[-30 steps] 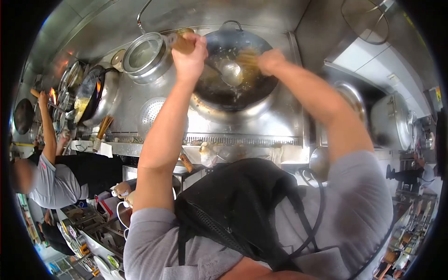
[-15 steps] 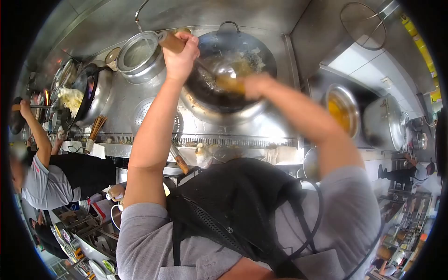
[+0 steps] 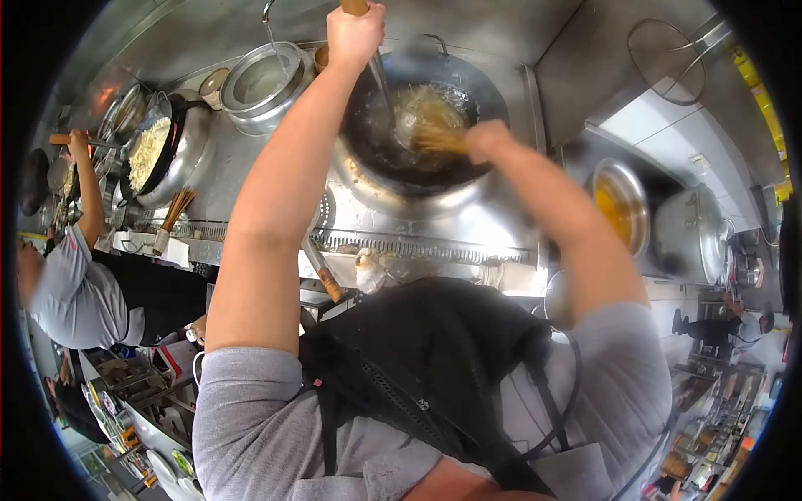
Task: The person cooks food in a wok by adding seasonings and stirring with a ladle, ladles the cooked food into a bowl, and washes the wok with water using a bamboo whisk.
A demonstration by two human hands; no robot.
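A large dark wok (image 3: 368,142) sits on the stove in front of me, with cloudy, swirling liquid (image 3: 430,104) in it. My left hand (image 3: 357,37), raised over the wok's left rim, is wrapped round a long-handled wok tool with a wooden grip and metal shaft (image 3: 381,79). The tool's head is down in the liquid, so I cannot tell its shape. My right hand (image 3: 487,142), blurred by motion, grips a bamboo wok brush (image 3: 441,140) at the wok's right side. The brush bristles reach into the liquid.
On the left stand a pot with a strainer (image 3: 259,83) and a second wok with pale food (image 3: 150,154), where a co-worker (image 3: 75,284) works. A perforated skimmer's handle (image 3: 326,280) juts over the front edge. A bowl of orange liquid (image 3: 614,213) and a lidded pot (image 3: 689,234) stand right.
My left hand has lifted and moved right, standing the tool's shaft more upright. My right hand has shifted slightly right with the brush. The co-worker's second wok now shows its food more plainly.
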